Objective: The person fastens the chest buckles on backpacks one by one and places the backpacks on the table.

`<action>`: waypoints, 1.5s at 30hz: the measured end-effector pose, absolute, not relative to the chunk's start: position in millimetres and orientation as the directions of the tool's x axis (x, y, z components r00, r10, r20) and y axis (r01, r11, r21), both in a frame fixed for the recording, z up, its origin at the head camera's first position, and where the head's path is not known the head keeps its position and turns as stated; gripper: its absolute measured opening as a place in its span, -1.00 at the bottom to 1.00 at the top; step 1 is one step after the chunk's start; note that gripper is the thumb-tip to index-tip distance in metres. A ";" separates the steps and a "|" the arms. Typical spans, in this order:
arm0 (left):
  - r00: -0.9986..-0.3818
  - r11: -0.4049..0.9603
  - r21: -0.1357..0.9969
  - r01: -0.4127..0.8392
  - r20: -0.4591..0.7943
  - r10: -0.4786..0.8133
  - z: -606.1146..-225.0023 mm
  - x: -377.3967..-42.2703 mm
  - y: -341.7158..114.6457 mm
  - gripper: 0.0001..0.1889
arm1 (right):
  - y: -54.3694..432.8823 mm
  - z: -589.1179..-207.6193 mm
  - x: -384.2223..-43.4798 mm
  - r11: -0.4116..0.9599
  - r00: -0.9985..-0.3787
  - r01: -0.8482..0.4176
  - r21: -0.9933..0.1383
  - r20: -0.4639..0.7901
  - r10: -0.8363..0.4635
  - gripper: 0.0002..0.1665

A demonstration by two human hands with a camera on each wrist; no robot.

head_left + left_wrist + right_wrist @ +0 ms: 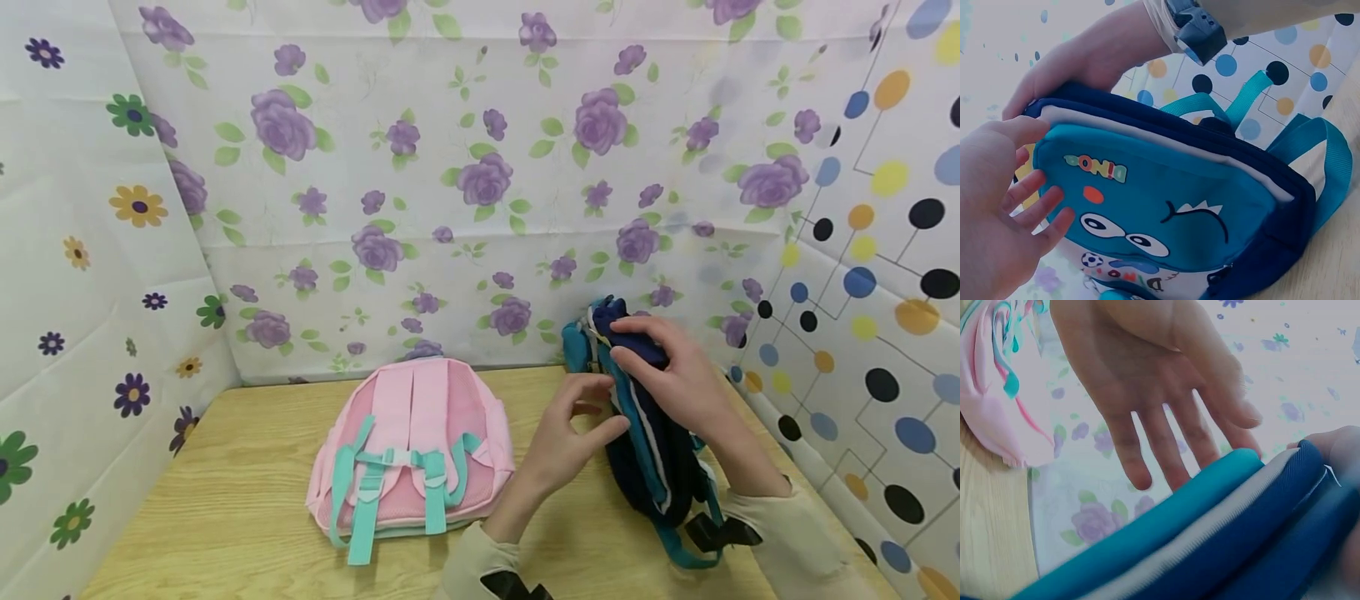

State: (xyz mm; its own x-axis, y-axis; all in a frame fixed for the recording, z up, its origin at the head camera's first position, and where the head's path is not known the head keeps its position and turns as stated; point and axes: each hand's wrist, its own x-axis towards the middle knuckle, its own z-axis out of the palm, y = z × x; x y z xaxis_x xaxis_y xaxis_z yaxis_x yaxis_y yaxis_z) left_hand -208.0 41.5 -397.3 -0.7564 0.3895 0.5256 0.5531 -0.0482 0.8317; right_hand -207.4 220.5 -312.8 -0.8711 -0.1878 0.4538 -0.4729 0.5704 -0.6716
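A navy and teal backpack point(641, 433) with a cartoon dinosaur face stands on the table at the right. Its printed teal front point(1135, 187), with eyes and the word DINO, shows in the left wrist view. My right hand point(678, 379) grips the backpack's upper edge from its back side, thumb and fingers over the navy cloth. Facing the teal front, my left hand point(566, 437) has its fingers spread and loosely bent, with nothing in its grasp. In the right wrist view the left hand point(1172, 394) is right beside the bag's edge; whether its fingertips touch is unclear.
A pink backpack point(468, 400) with teal straps lies on the wooden table point(247, 467) left of my hands. Flowered cloth point(450, 208) hangs behind the table, and dotted cloth point(847, 367) bounds the right side. Teal straps point(1329, 162) trail from the navy backpack.
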 end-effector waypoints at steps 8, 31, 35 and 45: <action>-0.791 -0.042 0.853 0.521 0.500 0.351 -393.6 -201.4 32.6 -0.38 | 204.7 -323.4 -208.8 0.483 -0.836 -0.525 -0.701 0.530 -0.139 -0.62; -0.875 0.083 0.895 0.437 0.402 0.271 -386.2 -200.6 -9.5 -0.23 | 156.4 -364.5 -207.8 0.228 -0.705 -0.698 -0.678 0.707 -0.055 -0.76; -0.871 0.080 0.891 0.446 0.412 0.268 -387.2 -202.5 -15.0 -0.24 | 158.0 -364.4 -202.5 0.222 -0.694 -0.707 -0.672 0.720 -0.031 -0.76; -0.868 0.100 0.883 0.458 0.421 0.261 -386.4 -206.4 -26.4 -0.25 | 203.5 -347.5 -195.3 0.276 -0.743 -0.662 -0.697 0.659 -0.118 -0.72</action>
